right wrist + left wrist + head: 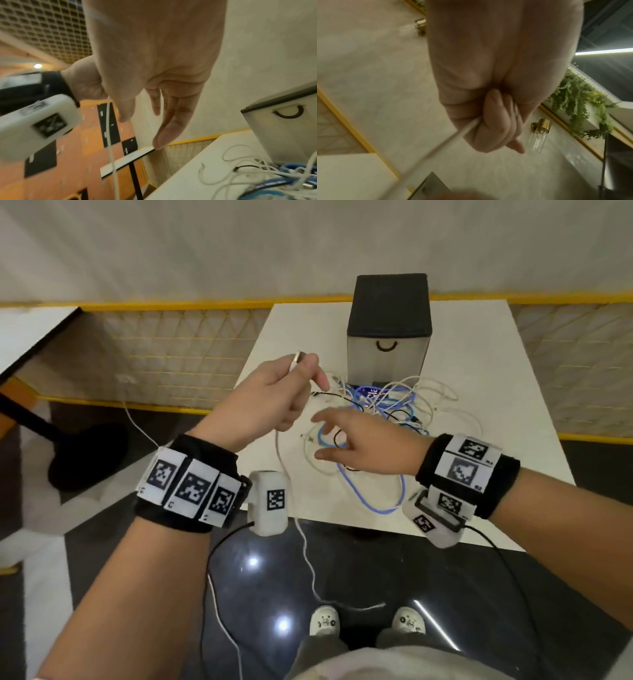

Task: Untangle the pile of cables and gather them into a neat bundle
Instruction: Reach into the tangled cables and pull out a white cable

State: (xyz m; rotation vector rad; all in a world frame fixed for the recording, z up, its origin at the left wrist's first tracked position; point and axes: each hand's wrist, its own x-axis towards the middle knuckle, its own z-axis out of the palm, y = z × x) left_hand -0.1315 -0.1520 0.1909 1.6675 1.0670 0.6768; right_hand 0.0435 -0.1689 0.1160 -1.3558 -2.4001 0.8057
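Observation:
A tangle of white, blue and black cables lies on the white table in front of a box. My left hand is raised left of the pile and grips one white cable, whose metal plug sticks up above the fingers. That cable hangs past the table's near edge down to the floor. My right hand hovers over the near part of the pile with its fingers straight and spread, holding nothing. A blue loop reaches toward the near edge.
A black-topped grey box with a curved handle stands at the back of the table, touching the pile. Yellow-framed mesh panels run behind and to the left. Another table is at far left. Glossy dark floor and my shoes lie below.

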